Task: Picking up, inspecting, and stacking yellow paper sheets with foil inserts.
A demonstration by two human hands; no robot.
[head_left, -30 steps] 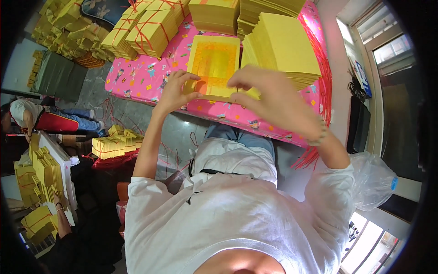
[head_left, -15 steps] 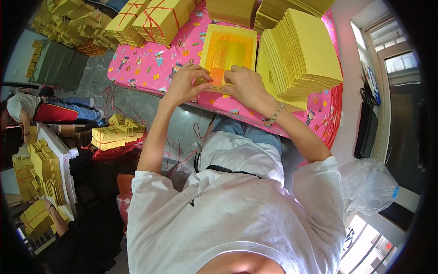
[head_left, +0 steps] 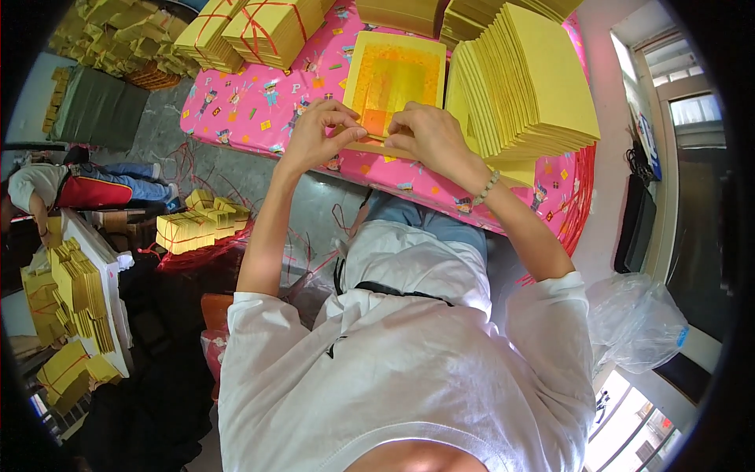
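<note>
- Left hand (head_left: 318,134) and right hand (head_left: 429,138) both pinch the near edge of a yellow paper sheet (head_left: 397,75) with an orange centre; fingers closed narrow on the edge.
- Sheet lies flat on the pink patterned table cover (head_left: 259,106), just left of a tall fanned stack of yellow paper (head_left: 531,86).
- Step, by appearance: folding or lifting the near edge; a clean crease would call for both thumbs pressing evenly.
- Tied yellow bundles (head_left: 259,27) sit at the far edge, partly cut off.
- Fingertips hide the edge itself; whether one sheet or several is gripped cannot be told.
- Another person (head_left: 71,185) at far left is barely legible.
</note>
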